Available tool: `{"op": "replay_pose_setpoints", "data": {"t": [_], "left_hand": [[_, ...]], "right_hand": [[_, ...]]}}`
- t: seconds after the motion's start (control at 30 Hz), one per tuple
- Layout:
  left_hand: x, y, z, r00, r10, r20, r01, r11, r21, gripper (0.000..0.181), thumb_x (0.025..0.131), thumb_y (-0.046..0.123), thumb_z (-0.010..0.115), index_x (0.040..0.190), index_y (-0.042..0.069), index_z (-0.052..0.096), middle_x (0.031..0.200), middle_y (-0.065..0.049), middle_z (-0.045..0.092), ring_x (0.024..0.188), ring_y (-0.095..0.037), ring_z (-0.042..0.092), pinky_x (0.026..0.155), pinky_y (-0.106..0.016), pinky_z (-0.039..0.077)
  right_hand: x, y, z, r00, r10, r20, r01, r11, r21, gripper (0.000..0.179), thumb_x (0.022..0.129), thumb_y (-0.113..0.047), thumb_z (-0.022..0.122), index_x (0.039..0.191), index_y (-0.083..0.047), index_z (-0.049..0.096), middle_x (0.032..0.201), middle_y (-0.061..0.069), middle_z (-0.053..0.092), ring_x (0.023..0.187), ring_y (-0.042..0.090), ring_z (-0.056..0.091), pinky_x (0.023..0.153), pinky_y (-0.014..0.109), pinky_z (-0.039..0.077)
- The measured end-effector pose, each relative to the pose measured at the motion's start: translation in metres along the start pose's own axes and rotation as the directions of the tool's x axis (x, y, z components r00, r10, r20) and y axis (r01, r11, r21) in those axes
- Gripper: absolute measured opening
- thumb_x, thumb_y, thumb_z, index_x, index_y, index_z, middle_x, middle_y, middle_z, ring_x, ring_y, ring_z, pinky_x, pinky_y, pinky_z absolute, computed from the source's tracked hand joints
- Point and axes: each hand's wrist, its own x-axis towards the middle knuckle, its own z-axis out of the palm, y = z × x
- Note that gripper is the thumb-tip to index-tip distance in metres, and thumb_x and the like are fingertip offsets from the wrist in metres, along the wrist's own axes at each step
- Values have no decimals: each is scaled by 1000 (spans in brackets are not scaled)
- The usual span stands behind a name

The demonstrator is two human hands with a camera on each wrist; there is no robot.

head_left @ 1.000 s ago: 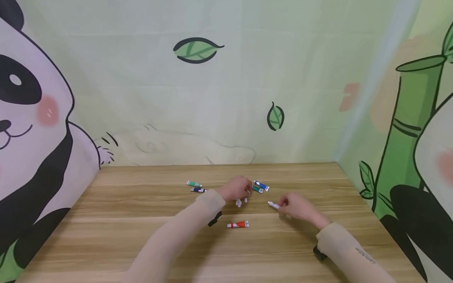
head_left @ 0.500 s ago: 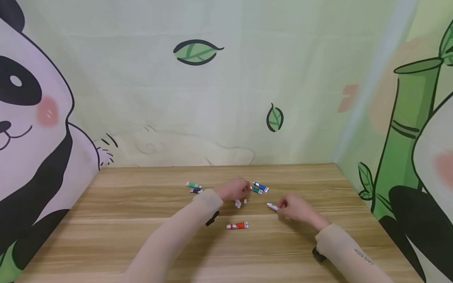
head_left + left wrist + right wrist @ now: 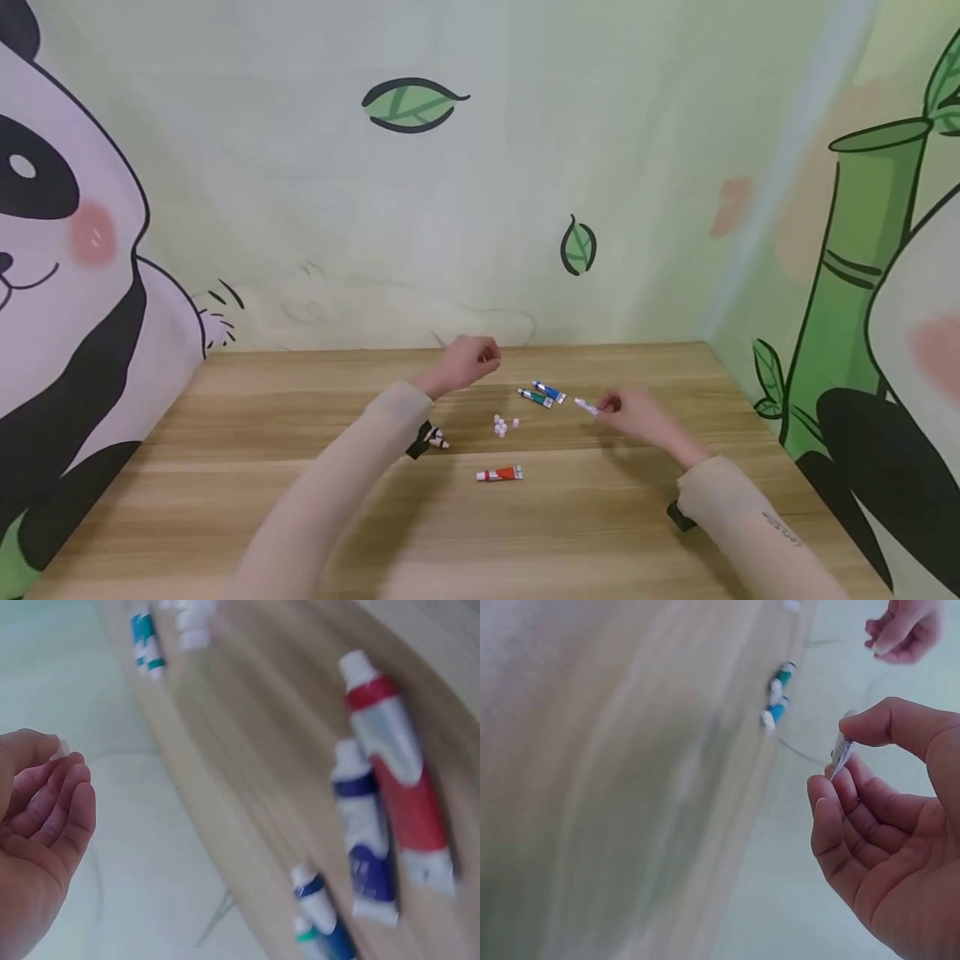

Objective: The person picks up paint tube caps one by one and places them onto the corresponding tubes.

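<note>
My left hand (image 3: 463, 367) is raised near the table's far edge, pinching a small white cap (image 3: 62, 749) between thumb and fingertips. To its right, my right hand (image 3: 637, 418) holds a white paint tube (image 3: 585, 406) just above the table, its narrow end toward the left; in the right wrist view thumb and fingers pinch the tube (image 3: 841, 752) edge-on. Between the hands lie a green paint tube (image 3: 535, 398) and a blue one (image 3: 548, 392), side by side. A cluster of small white caps (image 3: 500, 426) sits nearer me.
A red paint tube (image 3: 500, 474) lies in front of the caps on the wooden table (image 3: 600, 533). More tubes lie by my left wrist, partly hidden in the head view; the left wrist view shows a dark purple tube (image 3: 366, 840) and a dark blue one (image 3: 326, 911).
My left hand has lifted away from the green tube, up and to the left, and its forearm covers the left tubes. My right hand has moved slightly farther away with the white tube.
</note>
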Motion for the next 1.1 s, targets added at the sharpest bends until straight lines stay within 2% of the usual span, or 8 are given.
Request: {"op": "replay_pose_setpoints", "data": {"t": [0.23,0.47,0.63,0.8,0.9,1.1], "left_hand": [[-13,4,-41,995,-35,-93,32,999,-27,15,100,17,64,102,4,70,96,-8,71,88,-20,66,80,-35,54],[-35,0,-79,984,-93,-151,83,994,-73,16,101,21,64,104,6,69,95,-5,69,85,-19,64,75,-35,52],[-52,2,-106,978,-96,-187,83,994,-75,19,101,24,64,105,5,68,96,-7,68,87,-22,62,76,-38,51],[-62,6,-129,969,-83,-233,67,995,-76,21,102,26,63,107,5,66,96,-8,68,85,-22,61,76,-38,50],[-69,10,-142,960,-80,-267,61,995,-81,24,102,28,62,109,5,65,97,-9,67,84,-23,60,74,-38,49],[-83,16,-158,943,-100,-318,74,993,-92,27,102,31,61,111,6,65,101,-8,67,87,-22,61,73,-37,49]], "right_hand": [[2,-7,-31,997,-44,-71,43,999,-15,18,90,-12,68,100,4,67,86,7,63,76,18,55,65,32,47],[-1,-11,-46,992,-71,-109,68,997,-32,21,92,-16,67,104,2,67,89,6,64,81,19,57,70,34,47],[-3,-19,-55,982,-104,-156,99,994,-40,21,93,-16,67,105,1,68,90,5,66,83,20,58,70,35,47],[-6,-33,-71,971,-133,-200,129,991,-35,21,93,-14,68,106,3,67,92,10,67,85,23,59,71,35,47],[-8,-42,-81,968,-133,-214,122,990,-66,22,94,-18,68,106,0,68,93,9,68,85,23,61,71,36,48],[-13,-54,-93,962,-143,-232,129,989,-75,23,96,-20,67,109,-1,68,96,9,68,87,24,61,74,37,50]]}}
